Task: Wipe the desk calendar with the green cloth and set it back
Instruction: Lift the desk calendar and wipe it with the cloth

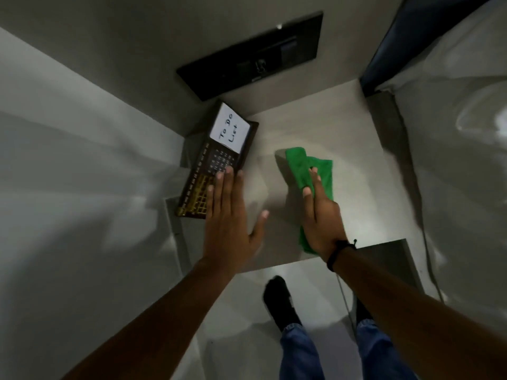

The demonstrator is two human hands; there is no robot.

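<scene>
Desk calendar [216, 160] sits at far-left of the desk [315, 127], near the wall corner, w/ a white "To Do List" note on its top part. Left hand [233, 215] is flat, fingers spread, tips over its near edge, gripping nothing. Right hand [321, 215] pinches the green cloth [307, 168]. Looks like pre-wipe: next, left hand needs a grip on the calendar, then cloth goes across.
</scene>
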